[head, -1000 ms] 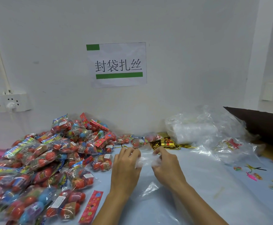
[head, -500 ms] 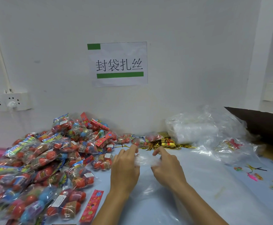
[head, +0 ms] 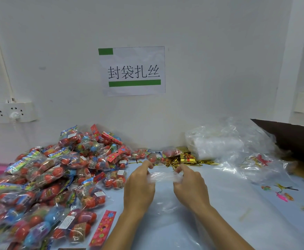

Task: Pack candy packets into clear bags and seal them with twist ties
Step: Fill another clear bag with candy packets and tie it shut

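Pinching the mouth of a clear bag (head: 163,176) between them, the left hand (head: 140,186) and right hand (head: 190,185) work above a blue table (head: 237,204); candy packets (head: 57,177) heap left, gold twist ties (head: 182,160) beyond, under a wall sign (head: 132,71) reading "封袋扎丝".

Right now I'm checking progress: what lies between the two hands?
In the head view, a clear bag stretches between the left hand and right hand, both pinching its top edge.

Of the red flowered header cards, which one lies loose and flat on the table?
The red card at the pile's near edge, just left of the left forearm. It lies flat on the blue table; the others sit among the candy packs.
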Demonstrator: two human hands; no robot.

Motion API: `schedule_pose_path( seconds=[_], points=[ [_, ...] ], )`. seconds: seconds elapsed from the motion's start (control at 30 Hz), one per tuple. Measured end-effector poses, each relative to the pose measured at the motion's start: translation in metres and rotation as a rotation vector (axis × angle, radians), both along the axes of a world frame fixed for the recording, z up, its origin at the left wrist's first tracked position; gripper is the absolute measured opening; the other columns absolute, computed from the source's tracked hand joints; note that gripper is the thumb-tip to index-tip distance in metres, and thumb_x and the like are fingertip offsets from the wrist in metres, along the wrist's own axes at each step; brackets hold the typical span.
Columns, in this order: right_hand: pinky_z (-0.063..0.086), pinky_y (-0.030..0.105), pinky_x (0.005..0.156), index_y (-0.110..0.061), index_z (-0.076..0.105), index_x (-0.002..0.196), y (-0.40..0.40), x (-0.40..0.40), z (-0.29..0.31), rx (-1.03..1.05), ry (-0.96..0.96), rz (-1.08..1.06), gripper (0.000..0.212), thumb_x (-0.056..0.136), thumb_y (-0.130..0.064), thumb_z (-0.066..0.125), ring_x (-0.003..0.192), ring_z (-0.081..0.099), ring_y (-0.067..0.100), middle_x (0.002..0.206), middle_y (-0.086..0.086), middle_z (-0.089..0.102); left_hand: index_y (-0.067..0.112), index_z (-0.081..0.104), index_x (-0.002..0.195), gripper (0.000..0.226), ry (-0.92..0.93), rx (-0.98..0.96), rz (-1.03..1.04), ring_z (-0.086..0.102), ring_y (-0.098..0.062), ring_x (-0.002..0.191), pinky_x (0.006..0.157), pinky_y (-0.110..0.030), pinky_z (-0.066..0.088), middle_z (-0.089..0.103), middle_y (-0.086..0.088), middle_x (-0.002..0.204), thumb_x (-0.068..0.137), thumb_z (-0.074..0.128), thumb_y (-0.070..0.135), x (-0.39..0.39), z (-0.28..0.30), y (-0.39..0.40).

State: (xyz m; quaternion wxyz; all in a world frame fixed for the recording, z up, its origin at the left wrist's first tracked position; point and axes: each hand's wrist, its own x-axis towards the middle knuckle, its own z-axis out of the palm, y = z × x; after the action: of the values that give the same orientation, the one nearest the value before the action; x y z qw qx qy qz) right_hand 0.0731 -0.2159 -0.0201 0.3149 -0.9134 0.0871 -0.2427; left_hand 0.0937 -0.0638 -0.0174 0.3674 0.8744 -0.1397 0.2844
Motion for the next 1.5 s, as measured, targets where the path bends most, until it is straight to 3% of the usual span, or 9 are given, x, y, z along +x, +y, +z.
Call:
schedule_pose_path(
  seconds=[0.17,0.3,0.5,0.67,0.8,1.0,1.1,1.3,1.5],
  points=[
    [0.046,0.029,0.059,-0.032,0.053,0.104,-0.008,0.002,0.000,0.150,0.021,-0.121,0.032,0.081,-0.010,0.056,0.075,0.059,0.019,0.078,-0.006,0.057,0.034,0.050,0.116,0.051,0.088,-0.067,-0.184,0.054,-0.007,0.093,0.076,-0.019,0.047,0.057,0.013,0.103,0.076,0.081,0.041,0.006,-0.005,-0.001],
    [0.046,0.031,0.064,-0.028,0.050,0.110,-0.014,0.002,0.001,0.242,0.035,-0.170,0.035,0.081,-0.011,0.057,0.079,0.060,0.023,0.082,0.000,0.061,0.032,0.037,0.132,0.063,0.219,-0.039,-0.012,0.048,-0.016,0.119,0.091,-0.035,0.048,0.047,0.007,0.127,0.081,0.070,0.048,0.008,-0.008,-0.001],
    [0.037,0.028,0.055,-0.027,0.051,0.110,-0.012,0.004,0.002,0.311,0.080,-0.145,0.038,0.078,-0.006,0.055,0.073,0.055,0.016,0.080,-0.003,0.057,0.018,0.046,0.120,0.036,0.303,-0.058,0.186,0.056,-0.025,0.102,0.083,-0.037,0.049,0.058,-0.007,0.114,0.089,0.062,0.030,0.011,-0.008,0.009],
    [0.042,0.028,0.057,-0.025,0.054,0.112,-0.009,0.006,0.002,0.361,0.041,-0.027,0.037,0.080,-0.007,0.057,0.072,0.058,0.017,0.081,-0.002,0.061,0.018,0.044,0.111,0.028,0.276,-0.201,0.108,0.063,-0.032,0.085,0.076,-0.050,0.056,0.059,-0.011,0.095,0.087,0.057,0.011,0.014,-0.006,0.008],
    [0.045,0.037,0.095,-0.032,0.043,0.135,-0.005,0.009,-0.003,0.259,0.014,0.065,0.058,0.082,-0.022,0.065,0.115,0.050,0.021,0.125,-0.001,0.049,0.021,0.040,0.115,0.045,0.421,-0.410,-0.026,0.068,-0.028,0.071,0.056,-0.035,0.060,0.050,-0.008,0.110,0.083,0.071,0.011,0.015,-0.006,0.007],
    [0.030,0.045,0.104,-0.051,0.012,0.147,-0.005,0.010,-0.006,0.186,0.054,0.049,0.086,0.082,-0.038,0.066,0.133,0.038,0.028,0.150,-0.001,0.019,0.039,0.026,0.134,0.076,0.523,-0.548,-0.321,0.051,-0.004,0.112,0.081,-0.022,0.043,0.029,0.006,0.132,0.083,0.077,0.017,0.014,-0.010,0.005],
    [0.025,0.048,0.111,-0.047,0.020,0.149,-0.005,0.010,-0.007,0.142,0.043,0.061,0.078,0.084,-0.038,0.064,0.139,0.033,0.026,0.155,-0.002,0.016,0.030,0.028,0.146,0.074,0.442,-0.417,-0.246,0.038,-0.019,0.134,0.106,-0.035,0.038,0.030,0.007,0.143,0.087,0.073,0.024,0.016,-0.012,0.004],
    [0.019,0.047,0.112,-0.042,0.036,0.143,0.000,0.009,-0.007,0.043,-0.117,0.085,0.057,0.092,-0.032,0.058,0.143,0.026,0.018,0.156,-0.002,0.021,0.014,0.055,0.125,0.030,0.128,-0.160,0.215,0.040,-0.023,0.124,0.100,-0.034,0.035,0.048,-0.007,0.136,0.097,0.054,0.024,0.022,-0.010,0.018],
    [0.020,0.042,0.109,-0.035,0.045,0.141,0.003,0.009,-0.008,-0.039,-0.188,0.107,0.047,0.095,-0.028,0.054,0.140,0.031,0.014,0.151,-0.005,0.029,0.027,0.037,0.149,0.050,0.434,0.304,0.353,0.001,-0.037,0.150,0.119,-0.052,0.017,0.003,-0.010,0.165,0.099,0.039,0.024,0.024,-0.018,0.037]
  ],
)
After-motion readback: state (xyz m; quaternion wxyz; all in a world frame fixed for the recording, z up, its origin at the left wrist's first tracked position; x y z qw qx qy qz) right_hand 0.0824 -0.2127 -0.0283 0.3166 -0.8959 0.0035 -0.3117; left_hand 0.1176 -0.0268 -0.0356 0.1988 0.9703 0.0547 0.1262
